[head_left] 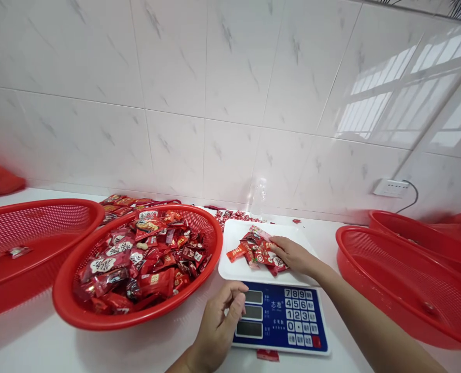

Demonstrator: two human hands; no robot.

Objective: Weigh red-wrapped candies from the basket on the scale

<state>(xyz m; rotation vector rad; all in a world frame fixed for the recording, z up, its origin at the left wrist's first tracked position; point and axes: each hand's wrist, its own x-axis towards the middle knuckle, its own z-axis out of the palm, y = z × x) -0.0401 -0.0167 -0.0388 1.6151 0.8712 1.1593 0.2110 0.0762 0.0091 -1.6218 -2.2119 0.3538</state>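
My right hand (294, 255) reaches over the white tray (230, 267) of a weighing scale, its fingers closed around part of a small pile of red wrapped candies (254, 255). Some fingertips are hidden among the wrappers. At the left edge of the scale's blue keypad panel (279, 305), my left hand (223, 316) is loosely curled, thumb and forefinger apart, with nothing visible in it. A round red plastic basket (73, 308) heaped with mixed red packets (153, 259) stands left of the scale.
Another red basket (86, 212) with a few packets stands far left. More red baskets (343, 243) are at right. Red packets (124, 202) lie along the tiled wall (176, 145), and one packet (268, 355) pokes out below the scale. A power socket (390, 188) with a cable hangs at right.
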